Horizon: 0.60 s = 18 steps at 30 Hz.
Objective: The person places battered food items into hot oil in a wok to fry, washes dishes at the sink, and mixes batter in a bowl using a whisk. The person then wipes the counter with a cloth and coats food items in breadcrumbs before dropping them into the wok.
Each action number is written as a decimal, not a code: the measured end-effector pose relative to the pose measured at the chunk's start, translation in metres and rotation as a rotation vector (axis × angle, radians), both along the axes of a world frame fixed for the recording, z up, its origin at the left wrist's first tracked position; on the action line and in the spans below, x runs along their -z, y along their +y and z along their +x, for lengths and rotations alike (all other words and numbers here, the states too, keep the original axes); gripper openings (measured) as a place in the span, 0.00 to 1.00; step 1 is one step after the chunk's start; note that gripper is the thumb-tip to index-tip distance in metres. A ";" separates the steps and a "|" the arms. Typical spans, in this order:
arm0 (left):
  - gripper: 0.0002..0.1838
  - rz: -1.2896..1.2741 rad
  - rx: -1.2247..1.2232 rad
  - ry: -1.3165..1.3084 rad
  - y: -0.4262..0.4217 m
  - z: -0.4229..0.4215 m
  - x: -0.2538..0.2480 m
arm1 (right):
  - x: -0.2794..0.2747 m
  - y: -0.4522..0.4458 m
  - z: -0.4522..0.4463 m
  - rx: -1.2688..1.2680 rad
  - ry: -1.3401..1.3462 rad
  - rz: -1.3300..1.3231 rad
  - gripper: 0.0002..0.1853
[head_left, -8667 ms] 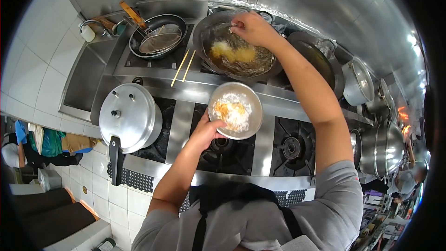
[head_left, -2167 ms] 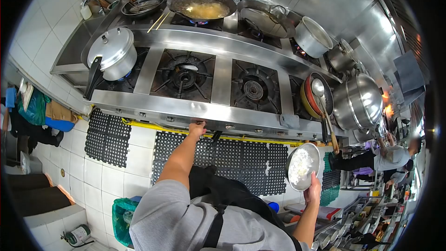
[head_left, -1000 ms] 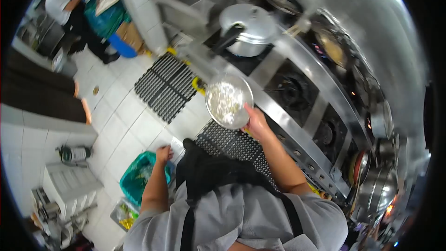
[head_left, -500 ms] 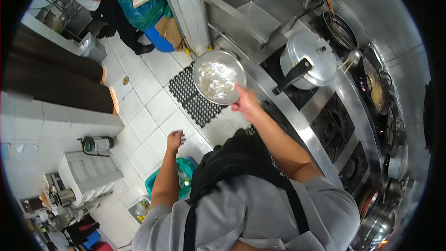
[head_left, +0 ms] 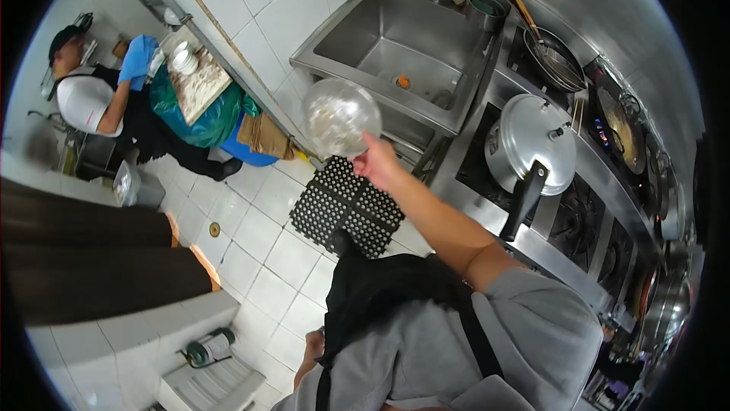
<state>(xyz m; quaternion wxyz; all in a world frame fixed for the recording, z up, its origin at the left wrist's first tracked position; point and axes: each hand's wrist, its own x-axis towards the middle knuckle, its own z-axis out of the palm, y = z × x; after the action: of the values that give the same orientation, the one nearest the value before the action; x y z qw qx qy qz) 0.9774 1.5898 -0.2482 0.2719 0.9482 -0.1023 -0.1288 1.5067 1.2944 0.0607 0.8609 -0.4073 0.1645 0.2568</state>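
My right hand (head_left: 374,163) grips the near rim of a round, silvery bowl (head_left: 342,118), thumb over the edge. Whitish residue coats the inside of the bowl, which is slightly blurred. It is held up over the floor, just left of the steel sink (head_left: 365,80). Low beside the black apron (head_left: 388,289) is my left hand (head_left: 313,345), apart from the bowl. Its fingers are mostly hidden, so their pose is unclear.
A pressure cooker (head_left: 530,145) stands on the stove at right, its black handle jutting toward me. Pans (head_left: 553,61) line the back. A black rubber mat (head_left: 347,206) lies on the tiles. At upper left, a co-worker (head_left: 91,103) holds a blue cloth near a green bag (head_left: 190,114).
I have stepped toward the sink, and the view has turned. My right hand has carried the bowl along to the sink's left side. My left hand has dropped back beside the apron.
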 end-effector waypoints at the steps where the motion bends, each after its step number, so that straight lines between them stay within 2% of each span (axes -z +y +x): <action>1: 0.12 -0.373 -0.590 0.466 0.025 0.038 0.008 | 0.007 -0.002 0.021 0.071 -0.008 -0.055 0.21; 2: 0.11 -0.738 -1.184 0.933 0.039 0.077 0.013 | 0.010 -0.009 0.044 0.137 -0.024 -0.115 0.21; 3: 0.13 -0.652 -1.406 0.868 0.055 0.113 0.003 | 0.000 -0.016 0.063 0.221 -0.010 -0.161 0.21; 6: 0.14 -0.568 -1.226 0.697 0.124 0.243 -0.060 | -0.017 -0.052 0.104 0.434 -0.026 -0.216 0.21; 8: 0.15 -0.539 -0.954 0.428 0.164 0.329 -0.072 | -0.026 -0.082 0.126 0.538 -0.109 -0.229 0.21; 9: 0.12 -0.371 -0.855 0.201 0.175 0.381 -0.078 | -0.025 -0.097 0.141 0.590 -0.130 -0.272 0.21; 10: 0.14 -0.162 -0.550 -0.051 0.176 0.432 -0.117 | -0.020 -0.110 0.153 0.639 -0.143 -0.317 0.21; 12: 0.13 -0.262 -0.594 -0.205 0.139 0.537 -0.205 | -0.012 -0.132 0.181 0.675 -0.152 -0.367 0.21; 13: 0.11 -0.412 -0.520 -0.481 0.101 0.580 -0.268 | -0.005 -0.141 0.199 0.679 -0.108 -0.426 0.21; 14: 0.13 -0.479 -0.490 -0.541 0.086 0.616 -0.307 | 0.005 -0.151 0.218 0.678 -0.065 -0.481 0.21; 15: 0.15 -0.299 -0.385 -0.777 0.064 0.646 -0.360 | 0.021 -0.161 0.238 0.659 -0.025 -0.526 0.20; 16: 0.16 -0.295 -0.370 -0.927 0.043 0.673 -0.402 | 0.041 -0.173 0.260 0.668 -0.010 -0.519 0.20; 18: 0.20 -0.050 -0.258 -1.326 0.023 0.724 -0.466 | 0.092 -0.194 0.302 0.570 0.074 -0.513 0.18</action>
<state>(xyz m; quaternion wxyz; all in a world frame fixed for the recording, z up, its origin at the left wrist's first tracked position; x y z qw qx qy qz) 1.7009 1.6126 0.2177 0.1866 0.8248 -0.1364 0.5160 1.8089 1.1008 -0.0314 0.7613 -0.5379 0.3610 -0.0279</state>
